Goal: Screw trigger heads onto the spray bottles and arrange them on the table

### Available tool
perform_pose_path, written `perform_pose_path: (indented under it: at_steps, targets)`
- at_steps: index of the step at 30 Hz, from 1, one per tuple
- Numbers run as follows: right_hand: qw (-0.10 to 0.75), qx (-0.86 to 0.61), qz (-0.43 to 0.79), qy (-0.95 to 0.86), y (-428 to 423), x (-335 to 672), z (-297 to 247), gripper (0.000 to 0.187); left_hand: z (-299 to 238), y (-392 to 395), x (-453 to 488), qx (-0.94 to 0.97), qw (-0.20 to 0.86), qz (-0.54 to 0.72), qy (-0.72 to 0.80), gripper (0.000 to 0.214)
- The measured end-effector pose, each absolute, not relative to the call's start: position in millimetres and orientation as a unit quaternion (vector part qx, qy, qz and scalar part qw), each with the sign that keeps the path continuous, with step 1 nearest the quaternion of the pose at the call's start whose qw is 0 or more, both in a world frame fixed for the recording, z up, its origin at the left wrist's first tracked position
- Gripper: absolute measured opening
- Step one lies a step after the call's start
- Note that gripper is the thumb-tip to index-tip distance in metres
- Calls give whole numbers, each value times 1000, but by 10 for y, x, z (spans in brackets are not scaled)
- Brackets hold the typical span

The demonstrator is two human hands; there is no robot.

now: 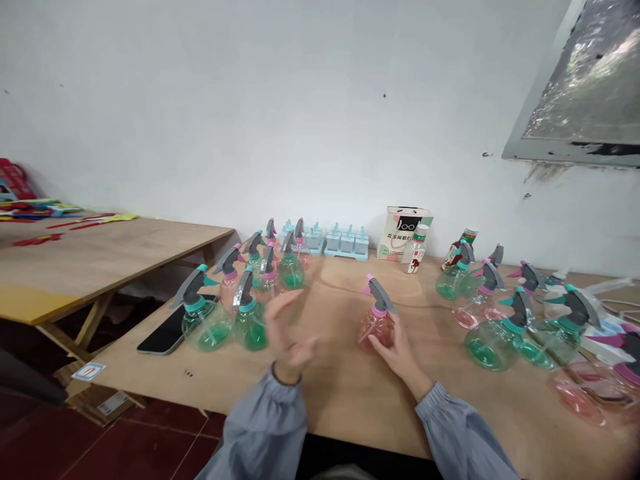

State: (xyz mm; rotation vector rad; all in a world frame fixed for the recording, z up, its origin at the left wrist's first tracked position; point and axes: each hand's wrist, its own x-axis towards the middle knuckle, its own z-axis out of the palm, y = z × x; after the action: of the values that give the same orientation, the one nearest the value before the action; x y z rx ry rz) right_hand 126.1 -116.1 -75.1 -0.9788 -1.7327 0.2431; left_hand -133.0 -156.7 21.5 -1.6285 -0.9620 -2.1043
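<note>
My right hand (pixel 397 351) is closed around the lower body of a pink spray bottle (pixel 376 323), which has a grey and pink trigger head and stands near the middle of the table. My left hand (pixel 287 330) is raised over the table, fingers apart and slightly blurred, with nothing in it. Just left of that hand is a green spray bottle (pixel 250 325) with a grey and teal head. Another green spray bottle (pixel 207 323) leans a little beside it. Behind them several more pink and green bottles stand in a group.
At right stand several more spray bottles (pixel 495 343). Light-blue ice-pop moulds (pixel 347 241), a paper bag (pixel 395 233) and a small labelled bottle (pixel 415 250) line the wall. A phone (pixel 165 332) lies at left. Another wooden table (pixel 125 247) holds coloured items.
</note>
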Motion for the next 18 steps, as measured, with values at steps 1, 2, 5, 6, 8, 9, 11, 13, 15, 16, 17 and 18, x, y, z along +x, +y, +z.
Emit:
perform_pose_path:
  at_steps: [1,2,5,6,8,9,11,13,15,16,17,18]
  targets:
    - [527,-400,108,-742,-1189,1242,-731,60,207,-1561,-1118,-639,41,-673,-370,69]
    - [511,-391,114,-756,-1218,1221,-710,60,192,-1541,-918,-672,-38,-627,-392,82]
    - [460,-381,116,-793,-1314,1177,-647,61,126,-1413,-471,-701,-179,-535,-436,103]
    - [448,-381,103,-802,-1351,1182,-623,63,106,-1363,-387,-694,-198,-527,-449,99]
    - [444,-385,48,-808,-1443,1256,-561,66,73,-1278,-315,-677,-216,-529,-463,87]
    - [457,-388,9,-800,-1495,1336,-521,66,60,-1245,-319,-674,-220,-534,-460,83]
    - [514,-409,-87,-749,-1600,1599,-433,66,39,-1193,-381,-680,-225,-545,-436,79]
    - [590,-446,-200,-643,-1682,1989,-361,72,21,-1142,-477,-682,-224,-565,-408,74]
    - [640,-491,-290,-515,-1718,2448,-341,84,11,-1079,-573,-672,-229,-587,-388,64]
    - [640,-519,-305,-478,-1716,2675,-356,92,9,-1045,-612,-665,-237,-596,-382,58]
    - [628,-552,-312,-451,-1703,2885,-388,100,11,-1015,-645,-658,-246,-602,-379,52]
    - [615,-577,-314,-436,-1681,3067,-431,109,14,-989,-670,-653,-253,-606,-377,47]
